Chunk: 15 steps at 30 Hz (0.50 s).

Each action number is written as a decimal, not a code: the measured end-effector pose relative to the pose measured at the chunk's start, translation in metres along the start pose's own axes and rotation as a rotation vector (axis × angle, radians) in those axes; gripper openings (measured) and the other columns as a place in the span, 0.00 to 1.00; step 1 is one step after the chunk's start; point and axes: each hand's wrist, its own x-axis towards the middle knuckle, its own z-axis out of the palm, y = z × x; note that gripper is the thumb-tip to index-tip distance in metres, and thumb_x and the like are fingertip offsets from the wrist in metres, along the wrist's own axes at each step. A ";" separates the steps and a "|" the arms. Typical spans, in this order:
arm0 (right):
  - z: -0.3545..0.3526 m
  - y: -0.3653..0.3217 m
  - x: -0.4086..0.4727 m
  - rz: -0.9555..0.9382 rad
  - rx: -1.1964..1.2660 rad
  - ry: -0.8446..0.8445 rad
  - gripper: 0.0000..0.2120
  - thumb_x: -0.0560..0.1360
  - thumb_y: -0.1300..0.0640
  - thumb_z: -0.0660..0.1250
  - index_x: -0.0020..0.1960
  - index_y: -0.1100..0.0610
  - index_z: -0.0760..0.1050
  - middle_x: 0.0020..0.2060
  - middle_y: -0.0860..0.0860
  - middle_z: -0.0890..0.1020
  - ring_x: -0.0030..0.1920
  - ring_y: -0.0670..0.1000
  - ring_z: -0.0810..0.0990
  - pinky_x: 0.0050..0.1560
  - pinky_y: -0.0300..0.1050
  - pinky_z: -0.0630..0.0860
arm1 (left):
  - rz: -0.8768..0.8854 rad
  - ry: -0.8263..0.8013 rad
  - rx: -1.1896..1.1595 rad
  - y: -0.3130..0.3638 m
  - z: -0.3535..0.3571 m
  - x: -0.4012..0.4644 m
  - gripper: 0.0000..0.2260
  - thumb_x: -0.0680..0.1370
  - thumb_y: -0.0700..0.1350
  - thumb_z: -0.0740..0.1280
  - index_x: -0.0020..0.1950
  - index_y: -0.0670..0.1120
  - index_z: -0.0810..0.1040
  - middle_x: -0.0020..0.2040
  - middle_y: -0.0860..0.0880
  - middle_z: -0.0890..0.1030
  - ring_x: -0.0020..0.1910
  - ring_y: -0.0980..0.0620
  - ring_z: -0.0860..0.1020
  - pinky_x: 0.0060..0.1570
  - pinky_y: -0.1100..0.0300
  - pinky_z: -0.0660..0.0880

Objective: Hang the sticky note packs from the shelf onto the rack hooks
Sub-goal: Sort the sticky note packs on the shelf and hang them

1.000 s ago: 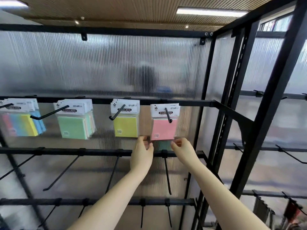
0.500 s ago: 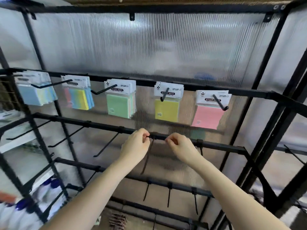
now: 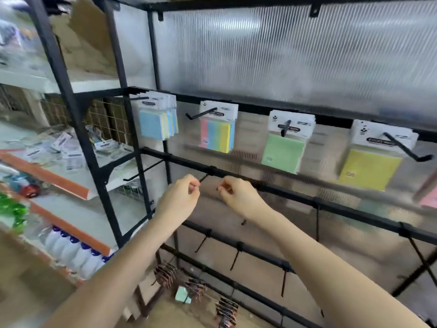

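Left of the rack, loose sticky note packs (image 3: 63, 150) lie on the shelf (image 3: 78, 183), well apart from both hands. Left hand (image 3: 178, 200) is nearer; right hand (image 3: 238, 197) beside it. Both grips curled, holding nothing, under the second rail (image 3: 283, 190). Judgement: reach goes leftward.

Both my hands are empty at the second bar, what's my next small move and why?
Probably reach your left hand toward the loose sticky note packs on the shelf at left: neither it nor your right hand holds a pack, and the second-bar hooks look bare.

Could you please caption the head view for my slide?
Empty hands hover before a rack hung with sticky note packs.
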 end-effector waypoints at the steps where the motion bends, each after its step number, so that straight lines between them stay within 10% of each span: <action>1: 0.014 -0.010 0.010 -0.019 0.009 -0.010 0.05 0.78 0.57 0.62 0.47 0.57 0.76 0.44 0.53 0.81 0.47 0.55 0.80 0.45 0.46 0.75 | -0.018 0.005 0.006 -0.015 -0.010 0.003 0.05 0.79 0.43 0.62 0.49 0.53 0.75 0.45 0.54 0.77 0.51 0.48 0.78 0.53 0.49 0.76; 15: 0.186 -0.148 0.104 -0.165 0.097 -0.276 0.09 0.78 0.56 0.61 0.52 0.60 0.78 0.50 0.57 0.82 0.51 0.58 0.79 0.48 0.46 0.73 | -0.313 0.029 0.188 -0.204 -0.130 0.010 0.08 0.80 0.44 0.60 0.52 0.47 0.79 0.50 0.46 0.81 0.52 0.44 0.79 0.51 0.52 0.75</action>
